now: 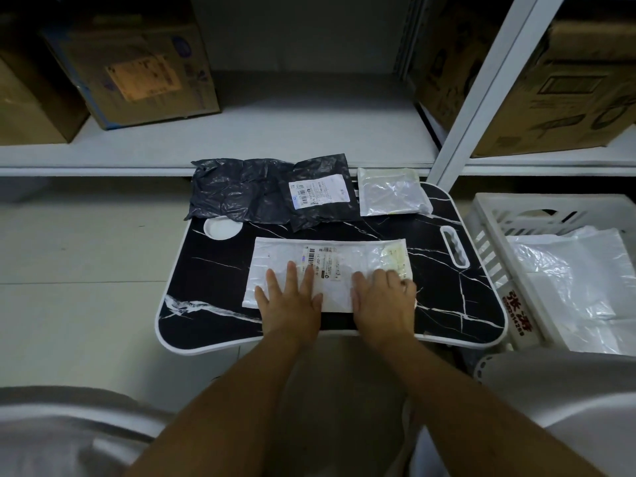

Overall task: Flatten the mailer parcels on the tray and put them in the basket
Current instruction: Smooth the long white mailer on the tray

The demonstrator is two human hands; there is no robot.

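Both hands, left hand and right hand, press the white mailer near the tray's front edge. Fingers straight, slightly apart. 2 dark mailers lie at its back edge.

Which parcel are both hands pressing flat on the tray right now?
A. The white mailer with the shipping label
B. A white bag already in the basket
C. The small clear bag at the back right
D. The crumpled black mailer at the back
A: the left hand and right hand lie with straight fingers on the white mailer at the front of the tray.
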